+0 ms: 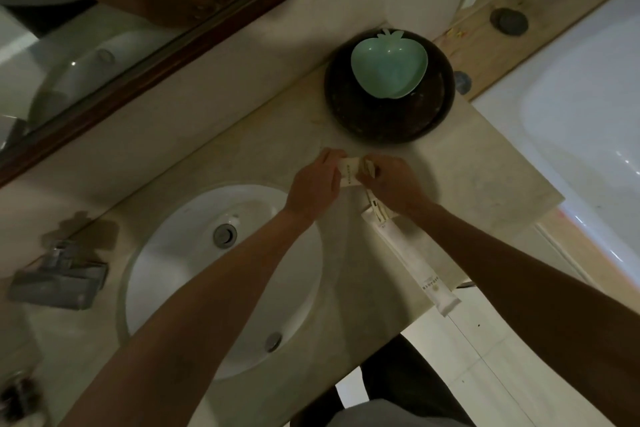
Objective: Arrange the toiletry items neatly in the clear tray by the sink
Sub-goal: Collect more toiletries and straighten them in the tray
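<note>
Both hands, left [317,184] and right [391,182], gripping perhaps a small packet [350,173], dark bowl [389,128] just beyond.

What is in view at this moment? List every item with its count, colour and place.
small packet: 1, cream with dark print, held over the counter by both hands
long sachets: at least 2, white, on the counter right of the sink, one overhanging the front edge
apple-shaped dish: 1, pale green, on the dark round tray
dark round tray: 1, dark brown, back of the counter
sink: 1, white, set into the counter
counter: 1, beige
mirror: 1, brown frame, upper left
bathtub: 1, white, right
left hand: 1, gripping the packet
right hand: 1, gripping the packet
</note>
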`<state>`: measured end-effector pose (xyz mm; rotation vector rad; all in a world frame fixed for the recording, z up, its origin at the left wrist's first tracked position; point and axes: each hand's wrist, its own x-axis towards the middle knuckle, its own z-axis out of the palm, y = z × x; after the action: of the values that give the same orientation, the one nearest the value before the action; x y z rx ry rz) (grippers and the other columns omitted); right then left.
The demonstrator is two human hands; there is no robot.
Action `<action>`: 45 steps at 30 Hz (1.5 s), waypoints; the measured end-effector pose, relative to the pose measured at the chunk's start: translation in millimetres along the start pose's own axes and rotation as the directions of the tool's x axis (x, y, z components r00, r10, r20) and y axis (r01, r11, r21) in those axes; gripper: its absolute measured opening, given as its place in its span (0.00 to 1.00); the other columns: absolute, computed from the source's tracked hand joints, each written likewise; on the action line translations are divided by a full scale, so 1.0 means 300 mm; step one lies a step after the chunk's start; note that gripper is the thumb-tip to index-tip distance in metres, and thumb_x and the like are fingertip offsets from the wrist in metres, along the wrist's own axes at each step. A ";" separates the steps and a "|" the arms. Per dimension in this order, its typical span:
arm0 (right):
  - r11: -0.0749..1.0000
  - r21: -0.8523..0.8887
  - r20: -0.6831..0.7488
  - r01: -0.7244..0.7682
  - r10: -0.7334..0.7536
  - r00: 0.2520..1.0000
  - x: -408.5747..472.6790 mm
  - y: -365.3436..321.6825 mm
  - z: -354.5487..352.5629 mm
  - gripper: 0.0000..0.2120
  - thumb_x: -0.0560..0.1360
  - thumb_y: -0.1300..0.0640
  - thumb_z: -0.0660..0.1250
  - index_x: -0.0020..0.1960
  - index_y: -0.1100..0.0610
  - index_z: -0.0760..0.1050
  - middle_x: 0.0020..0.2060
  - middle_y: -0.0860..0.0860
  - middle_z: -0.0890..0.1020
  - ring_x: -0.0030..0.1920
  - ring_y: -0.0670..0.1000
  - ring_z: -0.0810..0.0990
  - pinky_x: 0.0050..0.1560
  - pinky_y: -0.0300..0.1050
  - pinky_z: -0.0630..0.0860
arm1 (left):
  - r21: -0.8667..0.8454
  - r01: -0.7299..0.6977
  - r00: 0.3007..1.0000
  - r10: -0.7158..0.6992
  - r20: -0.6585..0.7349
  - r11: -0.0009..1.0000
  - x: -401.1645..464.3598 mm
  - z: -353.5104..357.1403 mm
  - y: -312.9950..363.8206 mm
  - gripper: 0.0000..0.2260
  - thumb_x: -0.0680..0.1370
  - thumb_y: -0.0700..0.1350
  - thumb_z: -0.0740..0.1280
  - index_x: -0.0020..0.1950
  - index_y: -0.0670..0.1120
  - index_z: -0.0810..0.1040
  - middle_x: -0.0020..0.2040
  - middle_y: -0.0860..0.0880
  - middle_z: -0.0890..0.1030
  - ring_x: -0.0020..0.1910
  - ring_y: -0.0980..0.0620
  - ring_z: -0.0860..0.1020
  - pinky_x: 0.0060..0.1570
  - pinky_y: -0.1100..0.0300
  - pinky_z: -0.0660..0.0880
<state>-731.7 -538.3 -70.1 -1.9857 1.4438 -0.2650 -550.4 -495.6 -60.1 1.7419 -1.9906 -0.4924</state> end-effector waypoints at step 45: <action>0.979 -0.163 0.009 0.123 -0.124 0.992 -0.075 0.025 0.054 0.32 0.68 0.47 0.77 0.69 0.54 0.72 0.64 0.53 0.77 0.62 0.54 0.72 0.59 0.49 0.73 | -0.055 0.112 0.935 -0.087 0.344 0.992 -0.062 -0.045 -0.122 0.47 0.67 0.52 0.78 0.78 0.48 0.54 0.76 0.47 0.59 0.73 0.48 0.61 0.67 0.46 0.69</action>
<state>-737.4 -512.8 -82.4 -2.2119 1.3828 -0.2073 -510.5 -482.1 -70.3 1.8157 -2.0846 -0.9485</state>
